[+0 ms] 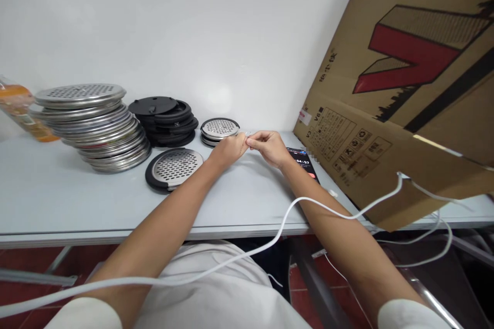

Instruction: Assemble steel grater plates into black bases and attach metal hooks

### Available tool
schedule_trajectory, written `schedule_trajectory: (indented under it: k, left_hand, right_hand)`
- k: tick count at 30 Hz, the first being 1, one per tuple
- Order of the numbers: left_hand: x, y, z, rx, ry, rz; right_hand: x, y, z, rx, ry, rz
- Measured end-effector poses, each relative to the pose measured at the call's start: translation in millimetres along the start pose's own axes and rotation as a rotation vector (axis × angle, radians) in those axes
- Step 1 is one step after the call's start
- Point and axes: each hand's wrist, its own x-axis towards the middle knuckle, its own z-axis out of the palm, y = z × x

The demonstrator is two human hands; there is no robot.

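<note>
My left hand [232, 148] and my right hand [270, 147] meet over the table, fingertips almost touching. Both are closed in a pinch around something small and pale between them, too small to name. Just left of my left forearm lies a round perforated metal disc with a black rim [177, 168]. Behind my left hand is a short pile of similar perforated discs [219, 128]. A phone with a lit timer screen [304, 162] lies by my right wrist, partly covered by it.
A tall leaning stack of metal discs [110, 139] stands at left, beside a stack of black round parts [164, 121]. An orange bottle [23, 108] is at far left. A large cardboard box [347, 108] leans at right. A white cable [285, 218] crosses over my right forearm.
</note>
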Motion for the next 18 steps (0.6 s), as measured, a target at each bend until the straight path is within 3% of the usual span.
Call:
schedule_trajectory:
  k: [18]
  left_hand:
    - [-0.3, -1.0, -0.3, -0.089, 0.017, 0.051]
  right_hand:
    - [0.7, -2.6, -4.0, -0.03, -0.047, -0.033]
